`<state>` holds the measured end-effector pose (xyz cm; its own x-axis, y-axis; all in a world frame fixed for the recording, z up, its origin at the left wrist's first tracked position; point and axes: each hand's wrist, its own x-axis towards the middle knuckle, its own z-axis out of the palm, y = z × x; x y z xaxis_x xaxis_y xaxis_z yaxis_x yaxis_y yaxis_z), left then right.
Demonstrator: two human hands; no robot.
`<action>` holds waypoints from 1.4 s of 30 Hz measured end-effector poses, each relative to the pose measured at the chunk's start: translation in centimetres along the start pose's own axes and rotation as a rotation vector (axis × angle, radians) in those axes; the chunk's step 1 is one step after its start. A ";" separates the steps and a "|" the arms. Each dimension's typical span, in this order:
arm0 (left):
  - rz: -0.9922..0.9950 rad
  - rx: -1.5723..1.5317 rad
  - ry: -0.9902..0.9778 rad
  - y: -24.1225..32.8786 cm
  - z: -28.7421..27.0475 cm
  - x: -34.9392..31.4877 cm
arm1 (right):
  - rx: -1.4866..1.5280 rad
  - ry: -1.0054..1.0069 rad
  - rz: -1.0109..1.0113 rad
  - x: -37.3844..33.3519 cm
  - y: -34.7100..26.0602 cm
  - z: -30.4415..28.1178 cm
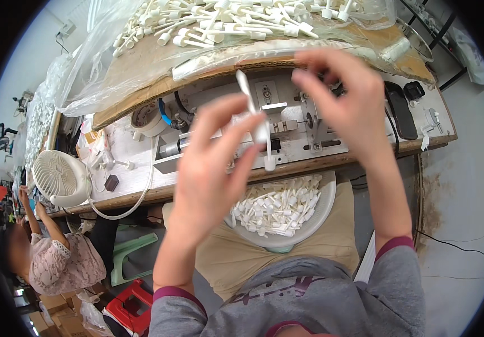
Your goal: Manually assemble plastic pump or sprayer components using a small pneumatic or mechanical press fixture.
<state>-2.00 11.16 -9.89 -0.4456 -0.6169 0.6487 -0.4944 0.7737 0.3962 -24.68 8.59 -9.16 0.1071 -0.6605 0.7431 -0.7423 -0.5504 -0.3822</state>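
My left hand (pixel 211 163) is raised in front of the bench fixture, slightly blurred. Between its thumb and fingers are white plastic capped sticks (pixel 269 147), one end pointing up and another down. My right hand (pixel 354 95) hovers over the right side of the metal fixture (pixel 284 127), thumb and fingers apart, with nothing visible in it. That hand is blurred too, and some of its fingertips overlap the dark parts behind. A bowl (pixel 328 205) full of short white capped pieces (pixel 278 210) sits on my lap, below the bench edge.
Cardboard (pixel 135 84) above the fixture carries a heap of white capped sticks (pixel 219 22). A white fan (pixel 59 174), a tape roll (pixel 146 119) and a black phone-like object (pixel 400 111) lie on the bench. At left sits another person (pixel 65 258) near a green stool (pixel 132 255).
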 end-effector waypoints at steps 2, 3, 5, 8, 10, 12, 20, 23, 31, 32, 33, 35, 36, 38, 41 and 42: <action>-0.063 -0.032 -0.096 1.1 1.0 -2.2 | -0.186 0.114 -0.194 3.5 2.4 0.3; -0.093 -0.050 -0.116 1.2 1.7 -3.0 | -0.282 0.141 -0.307 5.1 3.6 0.6; -0.095 0.039 -0.161 0.6 3.0 -4.7 | -0.333 0.057 -0.291 7.1 5.9 1.8; -0.142 0.120 -0.249 0.5 3.8 -5.0 | -0.234 -0.268 0.015 7.7 7.7 3.2; -0.081 0.187 -0.230 0.4 4.4 -4.9 | -0.172 -0.337 0.143 7.8 7.2 2.6; -0.060 0.244 -0.258 0.5 4.3 -4.4 | -0.152 -0.343 0.207 7.6 6.2 2.1; -0.003 0.384 -0.315 0.3 4.5 -3.8 | 0.184 -0.175 0.461 6.9 1.3 -1.4; -0.026 0.372 -0.349 0.6 4.3 -3.4 | 0.447 0.022 0.342 5.8 3.9 -0.8; -0.065 -0.045 0.123 1.9 4.0 -2.2 | 0.813 -0.040 0.571 -4.7 -3.5 -0.3; -0.064 -0.097 0.167 2.2 4.2 -1.9 | 0.877 -0.076 0.624 -5.8 -4.4 0.0; -0.060 -0.090 0.143 2.1 4.2 -2.1 | 0.942 -0.112 0.676 -6.6 -5.1 0.2; -0.047 -0.066 0.092 1.8 4.1 -2.6 | 0.936 -0.103 0.692 -7.6 -5.4 0.2; -0.089 -0.125 0.096 2.1 4.0 -2.9 | 0.932 -0.099 0.699 -7.8 -5.5 0.2; -0.140 -0.156 0.056 2.2 3.6 -3.5 | 0.912 -0.060 0.696 -8.2 -4.6 -0.2; -0.159 -0.036 -0.065 2.0 2.6 -4.2 | 0.851 -0.060 0.692 -8.3 -2.8 -1.1; -0.117 0.039 -0.100 1.5 3.0 -4.4 | 0.864 -0.072 0.706 -8.3 -2.7 -1.3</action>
<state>-2.99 14.58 -14.12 -0.4541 -0.7154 0.5310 -0.5751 0.6906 0.4385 -24.39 16.25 -13.59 -0.0982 -0.9776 0.1861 0.0546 -0.1920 -0.9799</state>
